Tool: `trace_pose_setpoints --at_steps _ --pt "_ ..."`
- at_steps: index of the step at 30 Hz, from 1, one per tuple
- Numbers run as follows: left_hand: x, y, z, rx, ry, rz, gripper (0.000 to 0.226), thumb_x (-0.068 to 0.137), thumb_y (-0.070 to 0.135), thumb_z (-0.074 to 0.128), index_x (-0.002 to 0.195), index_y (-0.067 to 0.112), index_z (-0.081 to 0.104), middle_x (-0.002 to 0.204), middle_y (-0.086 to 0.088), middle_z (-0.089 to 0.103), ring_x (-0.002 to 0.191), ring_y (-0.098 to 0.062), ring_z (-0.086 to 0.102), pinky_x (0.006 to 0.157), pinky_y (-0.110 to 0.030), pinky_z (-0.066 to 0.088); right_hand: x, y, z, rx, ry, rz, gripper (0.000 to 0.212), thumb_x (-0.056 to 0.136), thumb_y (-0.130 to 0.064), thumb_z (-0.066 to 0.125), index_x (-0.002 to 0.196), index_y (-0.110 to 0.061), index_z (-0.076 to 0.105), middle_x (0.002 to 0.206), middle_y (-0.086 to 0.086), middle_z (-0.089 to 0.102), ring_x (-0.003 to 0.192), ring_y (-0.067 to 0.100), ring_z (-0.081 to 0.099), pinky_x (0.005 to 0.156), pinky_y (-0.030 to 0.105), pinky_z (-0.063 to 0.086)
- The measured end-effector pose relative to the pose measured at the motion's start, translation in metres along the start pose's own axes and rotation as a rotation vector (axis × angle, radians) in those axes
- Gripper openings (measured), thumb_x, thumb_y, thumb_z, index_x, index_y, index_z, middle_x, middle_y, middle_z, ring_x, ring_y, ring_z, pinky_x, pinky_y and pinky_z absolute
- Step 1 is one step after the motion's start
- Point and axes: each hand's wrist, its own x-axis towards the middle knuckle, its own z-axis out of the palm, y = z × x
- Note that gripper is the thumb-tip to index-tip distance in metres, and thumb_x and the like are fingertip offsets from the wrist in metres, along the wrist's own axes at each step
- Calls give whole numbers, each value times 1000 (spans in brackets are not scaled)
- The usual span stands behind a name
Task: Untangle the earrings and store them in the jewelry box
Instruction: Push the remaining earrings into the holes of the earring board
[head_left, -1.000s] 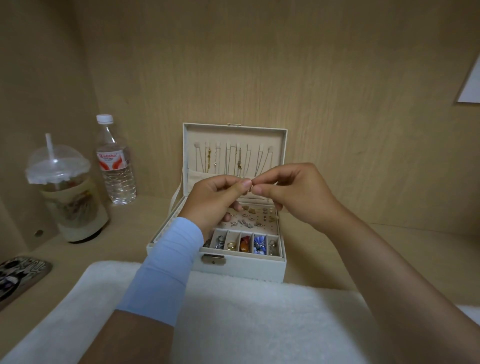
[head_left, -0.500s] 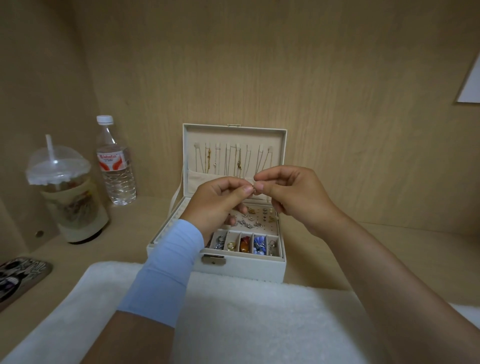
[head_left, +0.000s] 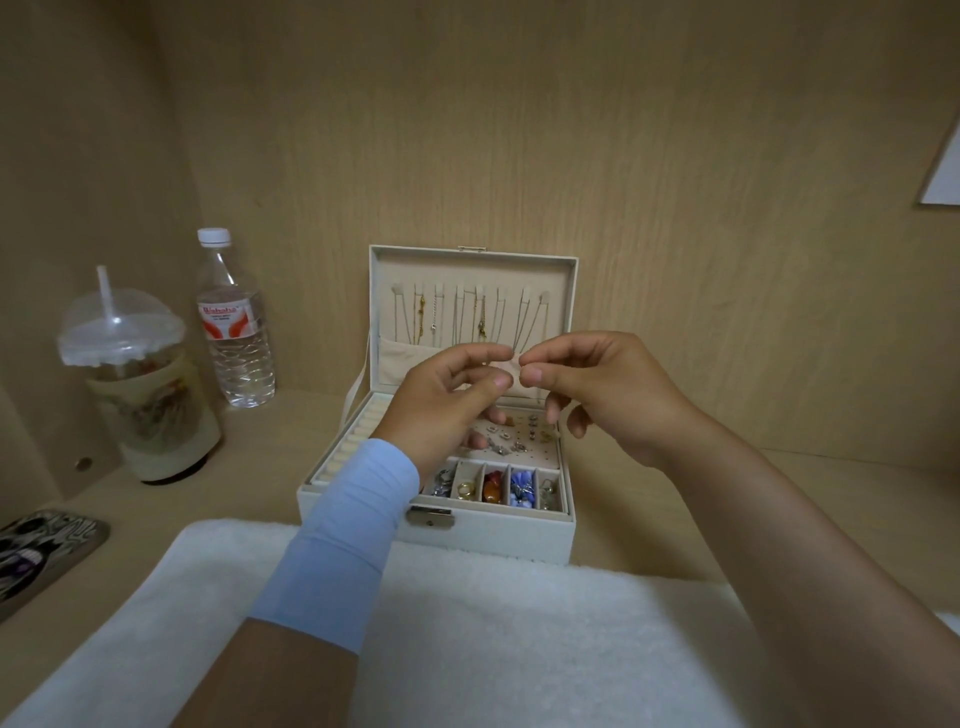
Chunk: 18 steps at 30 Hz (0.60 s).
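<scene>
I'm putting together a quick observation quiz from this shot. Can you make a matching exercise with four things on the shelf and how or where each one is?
Things
1. water bottle
2. drink cup
3. patterned phone
4. jewelry box

States or places
A. lies flat at the far left edge
B. open, lid standing upright
C. clear, with a white cap
D. domed lid with a straw through it

Pairs: 1-C, 2-D, 3-A, 4-B

We find room to pass over the bare shelf (head_left: 623, 535) right of the jewelry box (head_left: 493, 540). To its left stand a cup (head_left: 150, 415) and a bottle (head_left: 236, 343), and its upright lid (head_left: 467, 270) walls the far side.
</scene>
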Motion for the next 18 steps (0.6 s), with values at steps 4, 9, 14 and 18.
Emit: trace_pose_setpoints --at_steps 4,9,14,18 --pt "-1 1 1 45 6 18 15 92 14 65 104 17 73 87 5 73 66 -7 64 52 -22 51 1 0 -1 95 -25 47 17 84 -10 76 100 -12 70 74 6 71 46 15 50 41 23 38" --pt "1 -1 0 73 34 34 6 91 16 67 94 14 72 79 7 71 65 -9 62 48 -20 47 0 2 1 28 -37 -4 15 83 -10 77 98 -9 75 79 8 74 48 16 53 40 24 41" --pt "2 -3 2 47 36 -17 7 91 16 67 87 18 73 79 2 71 64 -12 60 47 -21 46 0 3 1 -132 -24 -116 20 79 0 79 96 -11 77 74 -2 76 44 8 54 40 17 41" --pt "6 -10 5 123 -9 -16 14 93 19 63 85 20 74 78 5 72 65 -10 59 52 -22 47 1 12 -5 -267 -19 -205 11 83 -6 76 89 -15 79 68 -10 73 47 11 54 44 12 41"
